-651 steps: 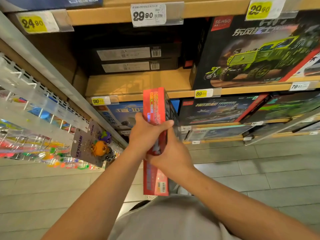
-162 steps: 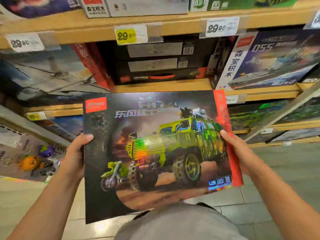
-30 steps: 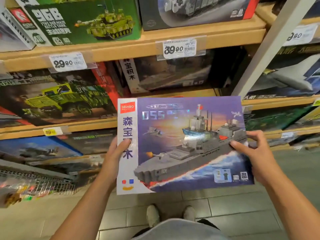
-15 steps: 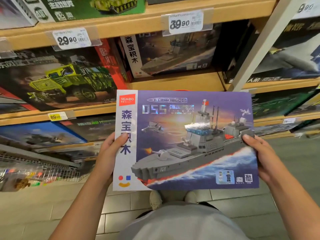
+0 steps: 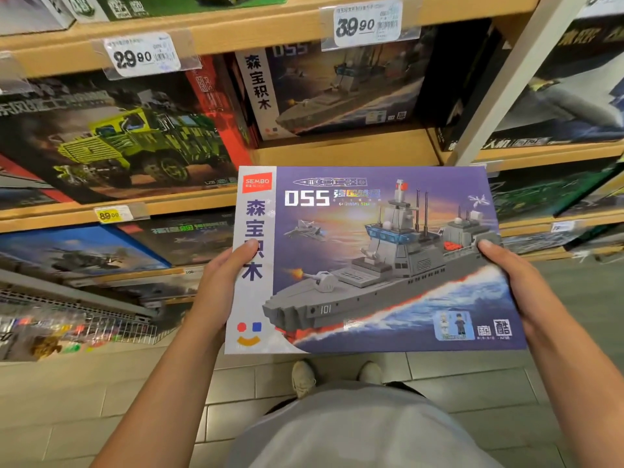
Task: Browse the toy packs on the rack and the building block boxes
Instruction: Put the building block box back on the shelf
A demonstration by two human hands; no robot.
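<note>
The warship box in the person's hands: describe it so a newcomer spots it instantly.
Below the wooden shelves, both hands hold the warship box face-up over the tiled floor. Unlike the shelved copy behind, it is purple, marked 055, gripped by left hand and right hand.

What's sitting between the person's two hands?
The warship box, held flat by its side edges between the left hand and the right hand, as the head view shows.

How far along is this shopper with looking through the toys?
Done, by the look of it: the warship box is off the shelf. In hand: the left hand and right hand hold its side edges, front facing up, for a look. Left: a matching box still on the shelf, the green truck box, and the toy packs on the wire rack, all untouched now.
</note>
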